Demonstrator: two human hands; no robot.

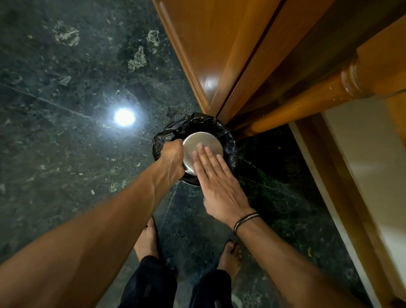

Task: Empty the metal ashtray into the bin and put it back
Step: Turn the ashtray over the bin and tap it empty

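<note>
The round metal ashtray is turned upside down over the bin, its shiny base facing up. My left hand grips its left rim from the side. My right hand lies flat, fingers straight and together, with the fingertips resting on the ashtray's base. The bin is small and round, lined with a black plastic bag, and stands on the dark floor against the wooden furniture. The ashtray hides what is inside the bin.
A tall wooden cabinet panel rises right behind the bin, and a turned wooden leg runs off to the right. Dark green marble floor spreads to the left, with a lamp's glare on it. My bare feet stand just below the bin.
</note>
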